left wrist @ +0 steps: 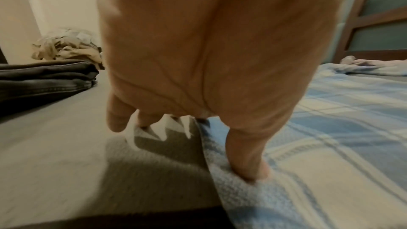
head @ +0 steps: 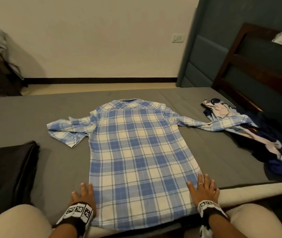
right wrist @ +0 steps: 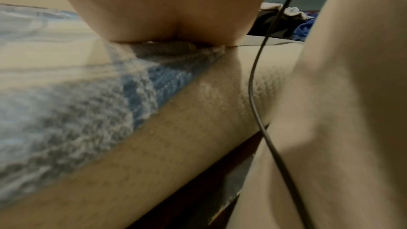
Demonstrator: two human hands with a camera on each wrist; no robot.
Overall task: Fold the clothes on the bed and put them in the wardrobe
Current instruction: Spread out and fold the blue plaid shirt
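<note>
Black folded garment of heavy cloth [head: 8, 170] lies at the left edge of the grey-covered bed [head: 59, 107], well apart from the other clothes; the left wrist view shows its stitched seams [left wrist: 44, 77] and a crumpled beige heap [left wrist: 66, 48] beyond it by the wall. Just right of it, near the bed's front edge, the left hand [head: 83, 194] lies flat with its fingers spread and straight; in the left wrist view its fingers [left wrist: 249, 154] press down on the left hem edge of the blue and cream checked cotton shirt [head: 136, 152], while the rest of the hand sits over bare sheet.

That shirt is spread back-up in the middle of the bed, collar toward the far wall, hem toward the person. Its left sleeve is bent and bunched beside the body; its right sleeve stretches out to the right and its cuff lies on a loose pile of dark blue and pale pink clothes [head: 263, 143] near the dark wooden headboard [head: 239, 66].

At the shirt's lower right corner the right hand [head: 203, 189] lies flat, fingers spread and straight, a ring on one finger, palm pressing the fabric's edge. The right wrist view shows the heel of this hand [right wrist: 165, 15] down on the checked cloth [right wrist: 66, 93] and a thin black cable [right wrist: 253, 79] hanging in front.
</note>
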